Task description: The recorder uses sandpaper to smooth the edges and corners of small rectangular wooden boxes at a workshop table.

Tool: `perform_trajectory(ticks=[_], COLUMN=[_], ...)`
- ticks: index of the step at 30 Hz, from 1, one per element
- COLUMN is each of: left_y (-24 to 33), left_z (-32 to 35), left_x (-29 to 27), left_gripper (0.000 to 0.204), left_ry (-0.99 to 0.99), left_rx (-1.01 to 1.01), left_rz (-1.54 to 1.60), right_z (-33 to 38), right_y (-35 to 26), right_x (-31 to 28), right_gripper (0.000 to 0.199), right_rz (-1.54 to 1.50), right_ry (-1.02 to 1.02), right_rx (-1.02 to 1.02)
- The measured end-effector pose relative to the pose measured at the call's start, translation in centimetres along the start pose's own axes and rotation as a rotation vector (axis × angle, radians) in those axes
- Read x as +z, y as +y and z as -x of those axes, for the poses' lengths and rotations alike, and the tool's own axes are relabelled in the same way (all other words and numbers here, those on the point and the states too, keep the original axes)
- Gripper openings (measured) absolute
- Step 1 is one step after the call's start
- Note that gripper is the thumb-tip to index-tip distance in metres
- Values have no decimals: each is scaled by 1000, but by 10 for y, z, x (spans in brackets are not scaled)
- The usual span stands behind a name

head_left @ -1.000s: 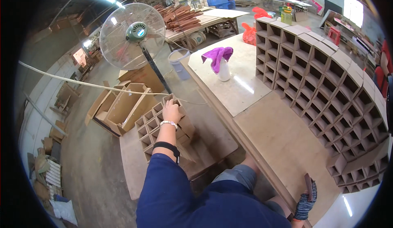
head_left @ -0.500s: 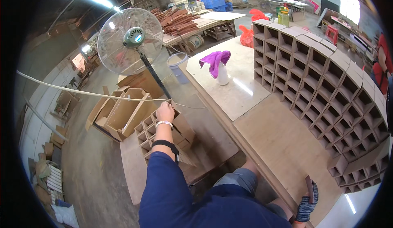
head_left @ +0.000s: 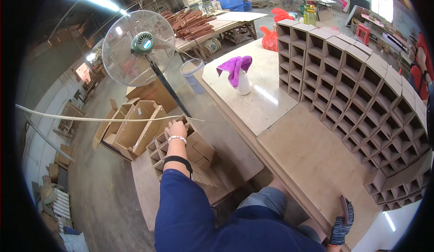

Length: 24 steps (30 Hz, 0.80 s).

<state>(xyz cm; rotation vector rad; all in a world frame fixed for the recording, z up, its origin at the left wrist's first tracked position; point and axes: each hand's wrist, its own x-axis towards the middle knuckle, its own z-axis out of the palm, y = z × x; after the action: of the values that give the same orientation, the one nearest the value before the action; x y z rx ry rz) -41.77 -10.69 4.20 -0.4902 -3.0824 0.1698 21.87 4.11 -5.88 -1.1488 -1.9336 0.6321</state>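
My left hand [head_left: 176,129], bare with a beaded bracelet, reaches out to a small stack of square open-ended wooden boxes [head_left: 199,149] on a low board to my left. Its fingers curl over the edge of a box at the top. On the workbench [head_left: 294,134] at lower right, my right hand [head_left: 341,230] wears a dark knitted glove. It is closed round a narrow reddish-brown strip [head_left: 347,210], possibly a sanding block. Beside it rises a tall, curved-looking wall of the same open boxes [head_left: 348,89], stacked in rows along the bench.
A white bottle [head_left: 244,85] draped with a purple cloth [head_left: 237,68] stands on the bench. Red plastic bags [head_left: 270,39] lie behind. To the left are a standing fan [head_left: 143,44], an open cardboard carton [head_left: 138,127], a bucket [head_left: 193,75] and a cable [head_left: 90,117] crossing the air. A person's arm [head_left: 422,62] shows far right.
My left hand has moved slightly left and down over the small stack, its fingers now bent at the box's edge. My right hand stays nearly in place with the strip.
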Motion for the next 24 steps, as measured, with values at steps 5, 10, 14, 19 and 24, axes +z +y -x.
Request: perform_trajectory(ticks=[5,10,14,19,24], left_y=[0,-11,-14,15,81], left_z=[-6,-10,-2,34,116], left_x=[19,24,3,-75,-147], left_gripper=[34,43,41,39,35], left_ry=[28,29,1,-10,1], left_rx=[10,21,50,211,728], left_rz=[90,209,304,272,763], right_z=[-2,-3,1,-1,15], right_y=[-5,-9,-10,-52,-34], right_x=[-2,-2,1,10,-21], right_gripper=[41,40,35,32,34], right_rz=[1,-7,-136,-426,-742], right_ry=[-12,-20,47,321,200], right_rx=[8,22,68,434,624])
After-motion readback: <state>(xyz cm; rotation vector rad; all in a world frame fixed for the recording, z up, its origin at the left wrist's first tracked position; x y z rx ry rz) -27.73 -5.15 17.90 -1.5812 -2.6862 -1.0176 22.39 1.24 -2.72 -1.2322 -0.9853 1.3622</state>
